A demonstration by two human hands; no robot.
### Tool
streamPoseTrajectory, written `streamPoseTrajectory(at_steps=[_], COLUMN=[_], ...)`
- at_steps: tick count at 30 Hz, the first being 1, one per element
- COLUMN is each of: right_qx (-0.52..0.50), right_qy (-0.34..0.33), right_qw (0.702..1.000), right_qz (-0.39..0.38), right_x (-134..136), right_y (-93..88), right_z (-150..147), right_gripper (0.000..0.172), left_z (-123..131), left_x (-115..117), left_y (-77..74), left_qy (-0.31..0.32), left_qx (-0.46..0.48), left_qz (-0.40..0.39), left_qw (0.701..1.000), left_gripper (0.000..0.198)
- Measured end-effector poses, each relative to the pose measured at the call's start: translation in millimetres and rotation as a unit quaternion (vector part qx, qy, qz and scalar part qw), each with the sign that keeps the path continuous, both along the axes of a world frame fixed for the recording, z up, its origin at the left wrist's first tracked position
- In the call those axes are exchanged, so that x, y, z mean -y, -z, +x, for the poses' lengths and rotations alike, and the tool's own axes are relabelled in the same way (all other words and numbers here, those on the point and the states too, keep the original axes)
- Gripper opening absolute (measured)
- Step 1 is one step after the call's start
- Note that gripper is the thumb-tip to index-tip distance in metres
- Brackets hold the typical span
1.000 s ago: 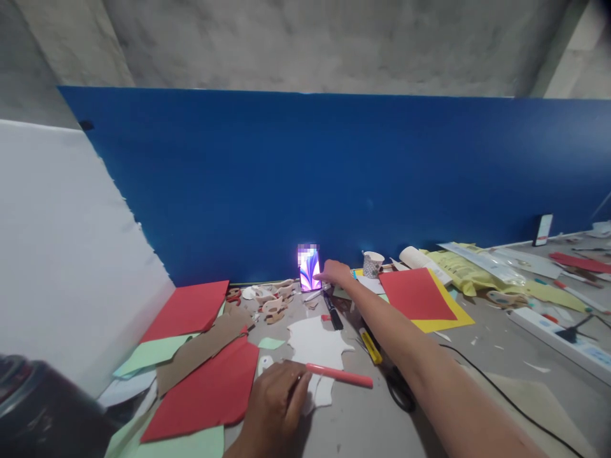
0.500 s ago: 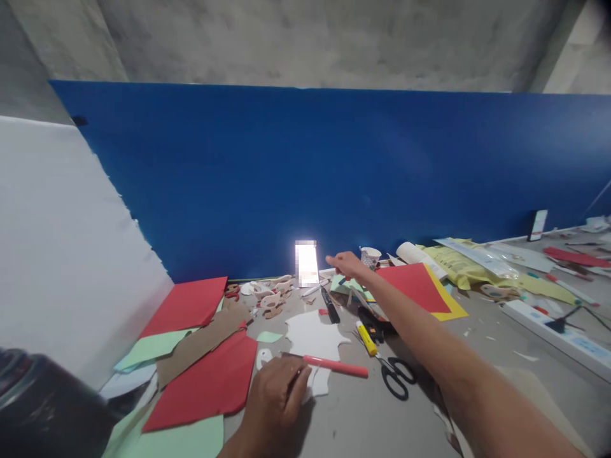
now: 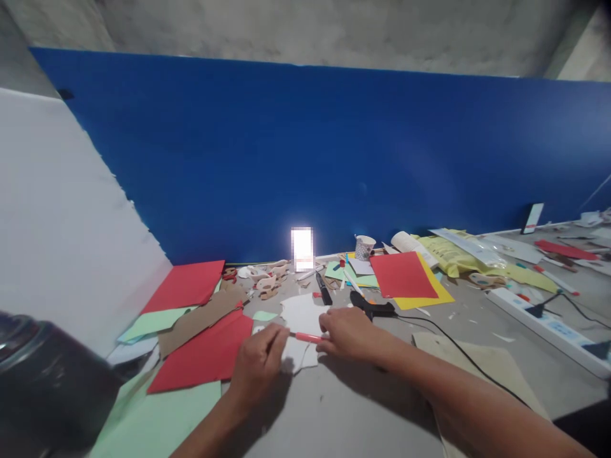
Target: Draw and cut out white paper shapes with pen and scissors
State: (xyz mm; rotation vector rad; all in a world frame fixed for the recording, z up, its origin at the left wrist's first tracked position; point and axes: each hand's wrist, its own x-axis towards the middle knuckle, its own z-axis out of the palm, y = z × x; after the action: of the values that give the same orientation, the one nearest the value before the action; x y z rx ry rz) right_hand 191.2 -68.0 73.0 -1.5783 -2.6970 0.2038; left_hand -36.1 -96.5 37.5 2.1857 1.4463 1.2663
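A slim red pen [image 3: 305,337] lies level between my two hands, low over the table. My left hand [image 3: 262,356] is closed around its left end, where a dark narrow part shows beside the fingers. The right end is pinched by my right hand [image 3: 346,332], which hides the rest of the barrel. Under and behind the pen lies a white cut paper piece [image 3: 298,308] with a jagged outline. A black marker [image 3: 323,289] rests just beyond it. The black glue gun [image 3: 372,307] sits past my right wrist, its cord running right.
Red sheets [image 3: 203,356], a brown cardboard strip [image 3: 200,321] and green paper [image 3: 167,420] lie left. A bright phone [image 3: 302,249] stands against the blue partition [image 3: 286,159]. Right are a paper cup [image 3: 365,247], red paper [image 3: 403,275] and a white power strip [image 3: 548,331]. A dark cylinder [image 3: 52,381] stands near left.
My right hand has come back from near the phone and taken hold of the red pen's right end. My left hand still grips the pen; the view has tilted slightly down.
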Motion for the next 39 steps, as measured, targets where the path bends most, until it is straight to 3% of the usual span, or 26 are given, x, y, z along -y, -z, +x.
streamPoseTrajectory(at_steps=[3,5,8,12,16,21,25,28,30,35,37,39], right_qx=[-0.012,-0.013,-0.003,0.013,-0.004,-0.171,-0.379,-0.478,-0.524,-0.622,-0.669,-0.710], right_qy=[-0.005,-0.007,0.004,0.018,0.010,0.084,0.116,0.108,0.113,0.122,0.115,0.105], right_qw=[1.000,0.999,0.999,1.000,1.000,0.981,0.912,0.854,0.814,0.711,0.660,0.608], right_qz=[0.025,0.031,0.031,0.017,-0.002,-0.030,-0.101,-0.176,-0.223,-0.304,-0.321,-0.340], right_x=[4,5,6,4,3,-7,-17,-21,-20,-18,-19,-19], right_y=[14.4,20.8,26.1,30.0,31.7,27.4,23.8,25.8,28.1,29.1,28.2,27.6], right_z=[-3,-1,3,4,5,14,22,23,21,16,16,16], right_gripper=[0.031,0.027,0.027,0.030,0.024,0.017,0.018,0.028,0.030,0.024,0.023,0.025], left_z=[-9,-17,-28,-38,-40,-23,0,11,14,10,8,9], left_x=[-7,-12,-16,-15,-15,-14,3,16,20,5,-3,-8], left_y=[-16.4,-29.2,-45.6,-56.6,-55.5,-31.8,-15.2,-12.1,-11.2,-9.4,-11.8,-17.0], left_qy=[-0.079,-0.106,-0.069,-0.021,-0.023,-0.012,-0.003,0.001,-0.004,0.013,0.053,0.088], left_qx=[0.105,0.115,-0.016,-0.070,-0.091,-0.084,-0.137,-0.192,-0.173,0.054,0.186,0.297], left_qz=[-0.085,-0.118,-0.209,-0.286,-0.286,-0.274,-0.231,-0.212,-0.215,-0.304,-0.348,-0.398], left_qw=[0.988,0.981,0.975,0.955,0.954,0.958,0.963,0.958,0.961,0.951,0.917,0.864], left_gripper=[0.025,0.029,0.017,0.019,0.020,0.019,0.022,0.014,0.017,0.027,0.028,0.032])
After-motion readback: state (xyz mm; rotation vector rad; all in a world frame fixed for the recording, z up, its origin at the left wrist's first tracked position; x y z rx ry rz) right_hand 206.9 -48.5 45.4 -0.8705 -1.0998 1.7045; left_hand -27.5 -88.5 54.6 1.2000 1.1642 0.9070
